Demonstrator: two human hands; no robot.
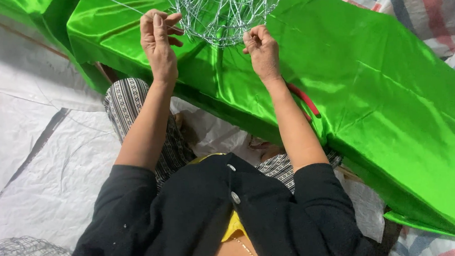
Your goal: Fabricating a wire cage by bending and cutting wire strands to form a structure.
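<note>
Hands working a wire frame over green cloth

Green cloth [370,84] spreads under both hands (shiny satin); the wire frame [224,11] sits between and above them, left hand [158,46] pinching a wire strand, right hand [261,51] curled shut on the frame's lower edge.

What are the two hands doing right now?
Left hand: fingers pinched on a thin wire.
Right hand: closed on the wire frame.
</note>
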